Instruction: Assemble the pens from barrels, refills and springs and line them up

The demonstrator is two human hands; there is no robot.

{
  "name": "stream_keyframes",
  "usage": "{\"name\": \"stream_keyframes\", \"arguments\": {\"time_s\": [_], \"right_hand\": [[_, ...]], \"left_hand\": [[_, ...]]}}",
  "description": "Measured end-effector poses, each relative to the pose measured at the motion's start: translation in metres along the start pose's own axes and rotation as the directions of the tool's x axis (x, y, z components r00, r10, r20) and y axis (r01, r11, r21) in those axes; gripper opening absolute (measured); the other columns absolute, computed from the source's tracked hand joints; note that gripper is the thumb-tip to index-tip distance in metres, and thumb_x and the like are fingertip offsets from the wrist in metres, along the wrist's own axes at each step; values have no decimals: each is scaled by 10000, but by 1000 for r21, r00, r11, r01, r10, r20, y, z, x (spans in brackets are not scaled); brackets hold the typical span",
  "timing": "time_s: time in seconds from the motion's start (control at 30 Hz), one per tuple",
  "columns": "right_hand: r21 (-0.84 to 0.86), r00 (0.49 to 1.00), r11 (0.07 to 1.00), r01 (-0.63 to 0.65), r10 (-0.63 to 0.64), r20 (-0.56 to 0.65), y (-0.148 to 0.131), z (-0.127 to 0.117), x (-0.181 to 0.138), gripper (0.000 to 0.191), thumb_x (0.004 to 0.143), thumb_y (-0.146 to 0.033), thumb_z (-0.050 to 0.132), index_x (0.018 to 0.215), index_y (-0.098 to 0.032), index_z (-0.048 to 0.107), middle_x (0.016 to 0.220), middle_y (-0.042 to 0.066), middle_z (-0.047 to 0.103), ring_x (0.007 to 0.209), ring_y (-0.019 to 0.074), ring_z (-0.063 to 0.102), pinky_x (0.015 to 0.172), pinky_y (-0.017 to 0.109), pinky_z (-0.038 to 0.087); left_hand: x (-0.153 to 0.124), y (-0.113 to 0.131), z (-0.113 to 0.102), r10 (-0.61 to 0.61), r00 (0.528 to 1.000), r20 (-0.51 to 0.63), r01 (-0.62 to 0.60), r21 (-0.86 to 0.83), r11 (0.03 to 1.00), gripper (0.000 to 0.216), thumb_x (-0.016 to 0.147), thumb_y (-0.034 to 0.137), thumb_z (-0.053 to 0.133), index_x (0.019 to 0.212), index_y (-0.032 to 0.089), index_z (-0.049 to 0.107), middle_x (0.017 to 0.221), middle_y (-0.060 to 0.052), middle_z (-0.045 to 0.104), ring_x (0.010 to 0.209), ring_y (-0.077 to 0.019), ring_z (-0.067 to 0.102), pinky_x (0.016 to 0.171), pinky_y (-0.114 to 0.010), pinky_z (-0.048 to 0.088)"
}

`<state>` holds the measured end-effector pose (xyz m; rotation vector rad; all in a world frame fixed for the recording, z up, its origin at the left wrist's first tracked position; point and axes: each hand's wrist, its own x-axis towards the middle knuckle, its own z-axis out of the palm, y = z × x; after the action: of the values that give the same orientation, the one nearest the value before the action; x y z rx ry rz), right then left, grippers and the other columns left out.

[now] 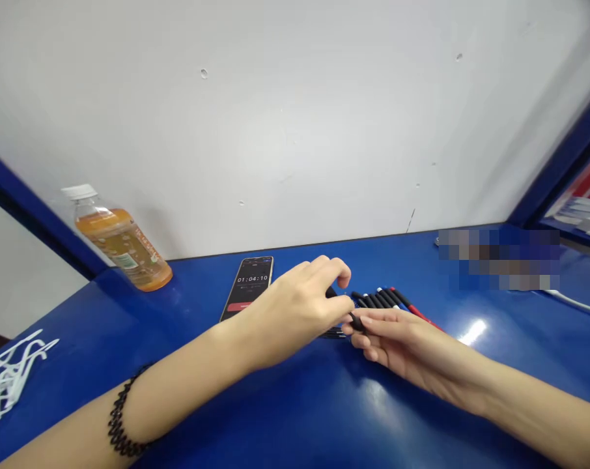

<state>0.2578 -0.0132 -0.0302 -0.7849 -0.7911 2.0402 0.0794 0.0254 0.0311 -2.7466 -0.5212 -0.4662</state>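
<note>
A dark pen [356, 322] is held between my two hands above the blue tabletop, much of it hidden by fingers. My right hand [397, 333] is closed around its near end, thumb against fingertips. From the left, my left hand [307, 299] grips the same pen, with thumb low and index finger bent above it. Just behind the hands lie several black pens [370, 300] in a row, with a red pen [415, 310] at their right side. More dark pens [333, 333] show partly beneath my left hand.
A phone [249, 280] showing a timer lies left of the hands. An orange drink bottle [124, 241] stands near the white wall [295, 130]. White plastic strips [12, 378] lie at the left edge. A white cable [578, 305] runs along the right, beside a blurred-out patch.
</note>
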Motion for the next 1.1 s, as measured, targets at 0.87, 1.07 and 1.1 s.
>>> {"name": "stream_keyframes", "arguments": {"time_s": [0.87, 1.07, 1.1], "right_hand": [[-439, 998, 897, -59, 47, -38, 15, 35, 1, 217, 758, -296, 616, 867, -120, 680, 826, 95, 703, 751, 162, 665, 699, 230, 527], [-540, 991, 841, -27, 93, 95, 21, 60, 20, 293, 795, -341, 553, 927, -102, 657, 870, 103, 690, 833, 183, 652, 766, 273, 507], [-577, 992, 817, 18, 58, 113, 18, 60, 24, 302, 809, -339, 531, 974, -111, 638, 892, 98, 684, 849, 183, 647, 773, 278, 503]], "left_hand": [[-63, 29, -12, -459, 805, 376, 593, -488, 640, 100, 827, 292, 496, 886, 221, 533, 703, 43, 550, 605, -91, 503, 550, -184, 368], [-79, 24, -12, -548, 774, 316, 629, -477, 613, 101, 784, 153, 505, 734, 190, 584, 646, 38, 546, 597, -92, 489, 562, -193, 352], [-83, 20, -14, -558, 764, 323, 641, -477, 602, 103, 787, 160, 501, 738, 191, 586, 653, 37, 552, 599, -94, 489, 563, -193, 355]]}}
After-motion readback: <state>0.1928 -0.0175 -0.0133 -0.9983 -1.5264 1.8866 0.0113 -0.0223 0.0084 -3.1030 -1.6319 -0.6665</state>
